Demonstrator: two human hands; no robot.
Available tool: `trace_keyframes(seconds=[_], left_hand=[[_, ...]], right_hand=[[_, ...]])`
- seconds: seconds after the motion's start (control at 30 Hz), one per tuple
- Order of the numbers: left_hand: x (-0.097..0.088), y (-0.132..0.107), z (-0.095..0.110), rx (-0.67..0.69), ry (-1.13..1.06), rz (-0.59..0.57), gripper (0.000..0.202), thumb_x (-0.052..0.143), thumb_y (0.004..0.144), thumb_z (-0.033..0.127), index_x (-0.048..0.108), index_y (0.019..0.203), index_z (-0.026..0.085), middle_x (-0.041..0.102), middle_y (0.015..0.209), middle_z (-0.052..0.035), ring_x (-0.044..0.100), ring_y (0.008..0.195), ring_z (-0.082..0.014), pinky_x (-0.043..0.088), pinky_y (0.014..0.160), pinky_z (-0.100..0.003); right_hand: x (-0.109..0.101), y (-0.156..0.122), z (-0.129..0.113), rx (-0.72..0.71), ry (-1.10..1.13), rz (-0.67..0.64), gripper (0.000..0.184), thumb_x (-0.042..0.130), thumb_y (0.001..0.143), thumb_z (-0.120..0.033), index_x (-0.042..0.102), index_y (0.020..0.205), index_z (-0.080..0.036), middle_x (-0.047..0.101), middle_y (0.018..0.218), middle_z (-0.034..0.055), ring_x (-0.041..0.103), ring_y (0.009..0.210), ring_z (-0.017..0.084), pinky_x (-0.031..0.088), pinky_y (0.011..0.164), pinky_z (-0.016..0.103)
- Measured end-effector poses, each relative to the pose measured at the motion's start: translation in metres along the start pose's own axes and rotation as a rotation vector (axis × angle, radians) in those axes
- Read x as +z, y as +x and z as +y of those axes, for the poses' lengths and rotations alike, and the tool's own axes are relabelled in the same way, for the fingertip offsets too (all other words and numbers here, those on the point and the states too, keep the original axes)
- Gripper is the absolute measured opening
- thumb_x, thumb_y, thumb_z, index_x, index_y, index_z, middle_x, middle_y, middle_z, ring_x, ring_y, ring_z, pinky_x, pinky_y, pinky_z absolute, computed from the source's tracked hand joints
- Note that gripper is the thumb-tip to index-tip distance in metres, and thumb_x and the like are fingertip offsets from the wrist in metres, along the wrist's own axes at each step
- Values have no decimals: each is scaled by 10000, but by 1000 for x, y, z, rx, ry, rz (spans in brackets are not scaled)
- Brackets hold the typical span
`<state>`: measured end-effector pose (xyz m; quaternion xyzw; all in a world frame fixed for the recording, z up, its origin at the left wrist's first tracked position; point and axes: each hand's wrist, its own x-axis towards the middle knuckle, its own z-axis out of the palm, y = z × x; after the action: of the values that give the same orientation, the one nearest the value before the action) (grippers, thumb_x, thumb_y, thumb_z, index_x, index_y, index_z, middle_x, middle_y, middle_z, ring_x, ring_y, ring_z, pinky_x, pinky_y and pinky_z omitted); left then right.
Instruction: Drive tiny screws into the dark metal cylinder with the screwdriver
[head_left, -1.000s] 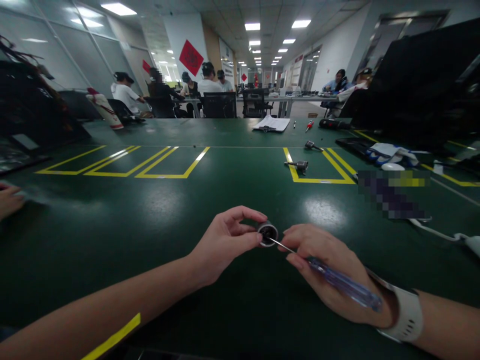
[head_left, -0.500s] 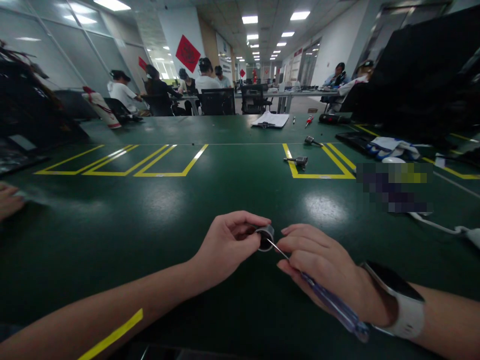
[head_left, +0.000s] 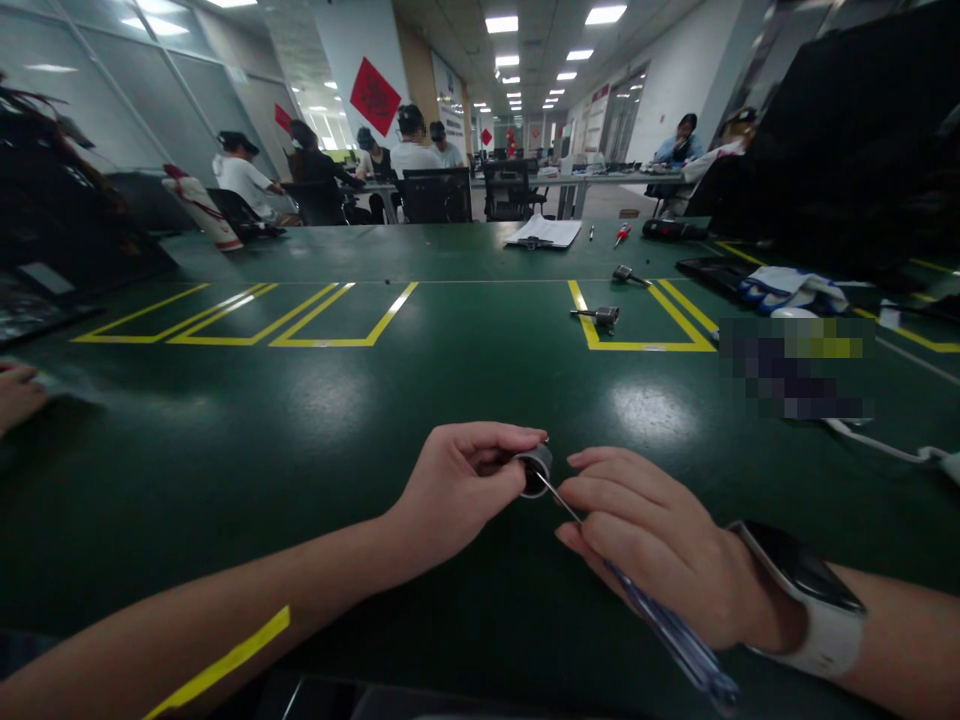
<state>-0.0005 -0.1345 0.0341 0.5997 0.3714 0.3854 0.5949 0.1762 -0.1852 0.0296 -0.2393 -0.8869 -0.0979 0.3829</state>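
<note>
Pinching a metal cap (head_left: 535, 468), left hand (head_left: 457, 490) meets right hand's (head_left: 660, 545) screwdriver (head_left: 652, 615) tip inside

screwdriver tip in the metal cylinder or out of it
In: the screwdriver shaft runs from the right hand into the dark open end of the cylinder, which the left hand holds.

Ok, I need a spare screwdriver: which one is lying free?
The red-handled screwdriver far across the table, beside the clipboard. The blue-handled screwdriver is in the right hand, its tip at the metal part in the left hand.
</note>
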Motion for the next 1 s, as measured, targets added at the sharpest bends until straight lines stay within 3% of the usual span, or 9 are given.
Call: trace_keyframes(seconds=[0.33, 0.5, 0.63, 0.7, 0.8, 0.9, 1.0], left_hand=[[0, 1, -2, 25, 35, -14, 137, 601, 654, 95, 660, 767, 144, 707, 881, -43, 658, 820, -170, 542, 742, -301], [-12, 9, 6, -30, -23, -31, 268, 613, 685, 110, 640, 948, 155, 684, 934, -37, 632, 851, -150, 504, 779, -288], [-30, 31, 5, -54, 33, 15, 461, 676, 591, 69, 592, 1036, 154, 660, 922, -34, 614, 794, -133, 485, 778, -296], [-41, 49, 0, 8, 125, 54, 474, 666, 594, 72, 575, 1054, 145, 644, 915, -42, 607, 813, -145, 480, 792, -317], [-58, 81, -12, 197, 376, 90, 455, 675, 603, 115, 589, 1047, 158, 598, 975, -55, 581, 895, -178, 471, 821, -353], [-71, 108, -20, 362, 648, 102, 398, 691, 615, 161, 621, 1007, 181, 542, 979, -57, 547, 889, -194, 475, 769, -354], [-78, 124, -24, 444, 821, 78, 314, 703, 620, 172, 622, 924, 165, 541, 917, -49, 521, 805, -172, 457, 704, -320]], right_hand=[[2, -1, 0, 16, 8, -16, 104, 519, 816, -76, 530, 755, -159, 659, 709, 58, 623, 740, 170, 512, 825, 374], [-4, -2, 1, 268, 208, -39, 103, 499, 852, -156, 518, 756, -190, 644, 744, 9, 601, 688, 121, 483, 847, 351], [-7, 1, 13, 605, 342, 25, 83, 524, 852, -243, 537, 786, -194, 617, 725, 13, 589, 663, 132, 503, 627, 278], [-5, 6, 25, 802, 470, -14, 104, 540, 842, -276, 532, 781, -192, 615, 711, 5, 588, 636, 125, 478, 546, 246], [2, 17, 47, 992, 705, -50, 120, 582, 806, -285, 529, 800, -178, 628, 732, 5, 600, 678, 127, 485, 602, 264], [14, 31, 67, 1091, 943, 124, 152, 648, 735, -244, 536, 800, -163, 632, 768, 9, 602, 727, 127, 477, 685, 290], [29, 42, 82, 1143, 1096, 247, 201, 691, 681, -236, 563, 812, -152, 642, 806, 22, 599, 751, 131, 461, 733, 309]])
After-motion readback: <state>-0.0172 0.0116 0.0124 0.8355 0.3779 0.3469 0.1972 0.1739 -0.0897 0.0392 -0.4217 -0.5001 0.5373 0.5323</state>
